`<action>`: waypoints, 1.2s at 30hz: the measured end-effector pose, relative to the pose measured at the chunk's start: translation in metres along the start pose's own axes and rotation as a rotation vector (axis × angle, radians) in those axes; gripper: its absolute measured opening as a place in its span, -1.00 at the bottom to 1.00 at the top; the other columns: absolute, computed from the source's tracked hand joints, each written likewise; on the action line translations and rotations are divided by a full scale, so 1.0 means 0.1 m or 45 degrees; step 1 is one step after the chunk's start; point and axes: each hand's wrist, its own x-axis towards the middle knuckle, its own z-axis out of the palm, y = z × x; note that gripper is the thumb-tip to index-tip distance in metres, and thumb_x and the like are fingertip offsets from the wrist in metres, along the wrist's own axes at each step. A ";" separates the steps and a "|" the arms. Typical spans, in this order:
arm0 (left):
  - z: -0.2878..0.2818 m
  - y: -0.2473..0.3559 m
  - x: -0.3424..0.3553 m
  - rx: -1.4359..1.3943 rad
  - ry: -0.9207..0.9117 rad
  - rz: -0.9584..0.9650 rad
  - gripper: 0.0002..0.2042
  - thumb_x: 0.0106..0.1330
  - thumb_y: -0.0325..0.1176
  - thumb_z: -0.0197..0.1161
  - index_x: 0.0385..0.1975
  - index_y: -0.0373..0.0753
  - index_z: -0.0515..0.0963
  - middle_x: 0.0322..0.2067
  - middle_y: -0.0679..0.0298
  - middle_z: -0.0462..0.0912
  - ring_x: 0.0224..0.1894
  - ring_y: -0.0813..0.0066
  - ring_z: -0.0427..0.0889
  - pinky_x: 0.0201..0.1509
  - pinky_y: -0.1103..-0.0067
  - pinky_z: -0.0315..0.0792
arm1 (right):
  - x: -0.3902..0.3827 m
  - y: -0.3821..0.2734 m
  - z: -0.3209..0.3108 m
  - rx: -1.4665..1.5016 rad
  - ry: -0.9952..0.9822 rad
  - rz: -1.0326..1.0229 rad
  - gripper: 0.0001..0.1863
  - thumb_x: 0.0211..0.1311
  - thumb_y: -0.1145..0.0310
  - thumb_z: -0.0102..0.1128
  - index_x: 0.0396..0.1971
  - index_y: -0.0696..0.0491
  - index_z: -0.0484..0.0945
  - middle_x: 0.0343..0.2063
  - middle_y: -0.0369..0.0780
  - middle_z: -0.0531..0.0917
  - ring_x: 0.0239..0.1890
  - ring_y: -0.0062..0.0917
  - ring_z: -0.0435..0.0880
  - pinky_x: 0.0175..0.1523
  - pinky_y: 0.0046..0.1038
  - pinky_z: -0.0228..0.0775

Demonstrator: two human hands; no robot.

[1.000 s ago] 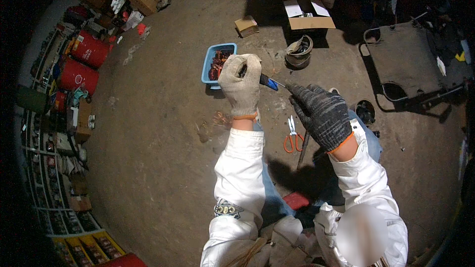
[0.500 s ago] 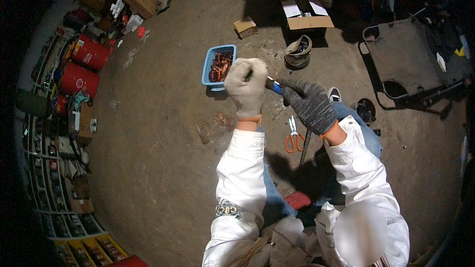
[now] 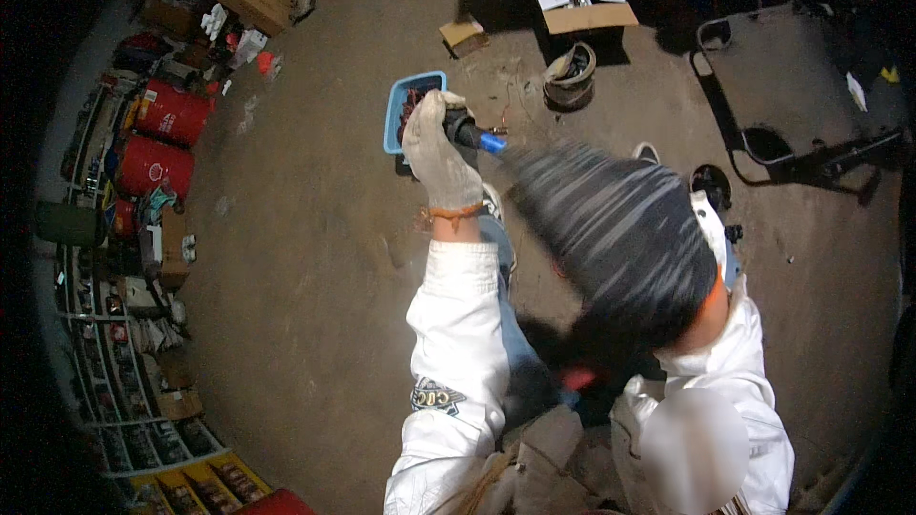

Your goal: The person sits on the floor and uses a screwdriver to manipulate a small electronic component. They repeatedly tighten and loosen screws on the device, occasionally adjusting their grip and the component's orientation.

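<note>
My left hand (image 3: 441, 153), in a pale glove, is closed round a black cylindrical piece with a blue end (image 3: 491, 143); its exact kind does not show. My right hand (image 3: 615, 234), in a dark grey glove, looms large and smeared by motion just right of the blue end. Its fingers cannot be read, nor whether they touch the piece. Beyond my left hand stands a light-blue plastic bin (image 3: 390, 124) with reddish-brown, copper-coloured bits in it, partly covered by the glove.
A bucket (image 3: 570, 91) stands on the concrete floor ahead, near an opened cardboard box (image 3: 601, 17) and a small box (image 3: 465, 37). A dark folding chair (image 3: 801, 86) is at the right. Red drums (image 3: 156, 167) and shelving line the left. My shoe (image 3: 646, 152) shows beyond the right glove.
My right hand has risen toward the camera and blurred, now covering the orange-handled scissors. My left hand has shifted slightly left and turned, bringing more of the black piece into sight.
</note>
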 end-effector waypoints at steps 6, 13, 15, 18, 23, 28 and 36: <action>0.03 -0.09 0.00 -0.160 -0.030 -0.098 -0.79 0.31 -0.18 0.15 -0.39 -0.21 0.54 -0.46 0.33 0.56 -0.43 0.60 0.52 -0.31 0.65 0.47 | 0.06 -0.26 -0.18 0.087 -0.141 -0.344 -0.63 0.26 0.33 0.11 0.04 0.13 0.49 -0.18 -0.07 0.64 -0.14 -0.33 0.64 -0.05 -0.33 0.48; 0.08 -0.03 0.00 -0.298 0.060 -0.287 -0.80 0.27 -0.21 0.15 -0.37 -0.22 0.54 -0.45 0.31 0.56 -0.40 0.57 0.54 -0.27 0.65 0.50 | 0.10 -0.30 -0.10 0.210 -0.234 -0.451 -0.63 0.23 0.32 0.13 0.02 0.12 0.50 -0.20 -0.07 0.64 -0.16 -0.32 0.64 -0.07 -0.32 0.48; 0.06 -0.02 -0.01 -0.260 0.102 -0.264 -0.81 0.27 -0.21 0.15 -0.37 -0.20 0.54 -0.44 0.33 0.55 -0.41 0.57 0.54 -0.27 0.65 0.49 | 0.10 -0.30 -0.08 0.252 -0.254 -0.451 -0.63 0.23 0.32 0.13 0.02 0.12 0.50 -0.20 -0.07 0.64 -0.16 -0.32 0.64 -0.07 -0.32 0.48; 0.02 -0.02 0.01 -0.174 -0.058 -0.153 -0.82 0.28 -0.21 0.12 -0.35 -0.18 0.53 -0.40 0.33 0.54 -0.32 0.53 0.55 -0.21 0.54 0.52 | 0.15 -0.34 -0.09 0.256 -0.263 -0.463 -0.63 0.22 0.32 0.14 0.01 0.11 0.50 -0.20 -0.08 0.64 -0.17 -0.31 0.64 -0.08 -0.32 0.48; -0.01 -0.09 0.04 -0.110 0.048 -0.057 -0.78 0.29 -0.17 0.11 -0.30 -0.19 0.53 -0.38 0.32 0.54 -0.31 0.53 0.55 -0.19 0.61 0.52 | 0.22 -0.40 -0.11 0.289 -0.286 -0.502 -0.62 0.20 0.31 0.15 0.00 0.11 0.51 -0.21 -0.08 0.64 -0.18 -0.31 0.64 -0.09 -0.32 0.48; -0.03 -0.09 0.00 -0.157 0.028 -0.051 -0.80 0.32 -0.20 0.10 -0.31 -0.17 0.55 -0.38 0.34 0.55 -0.35 0.58 0.54 -0.21 0.61 0.52 | 0.16 -0.44 -0.05 0.299 -0.333 -0.515 -0.62 0.18 0.30 0.16 0.00 0.10 0.51 -0.22 -0.08 0.64 -0.19 -0.30 0.64 -0.10 -0.32 0.48; -0.06 -0.04 0.03 0.151 0.064 0.384 -0.80 0.23 -0.23 0.12 -0.29 -0.21 0.51 -0.37 0.30 0.52 -0.34 0.54 0.53 -0.32 0.64 0.49 | 0.27 -0.51 -0.13 0.310 -0.362 -0.522 -0.62 0.15 0.29 0.18 -0.02 0.09 0.52 -0.23 -0.09 0.64 -0.20 -0.29 0.64 -0.11 -0.32 0.48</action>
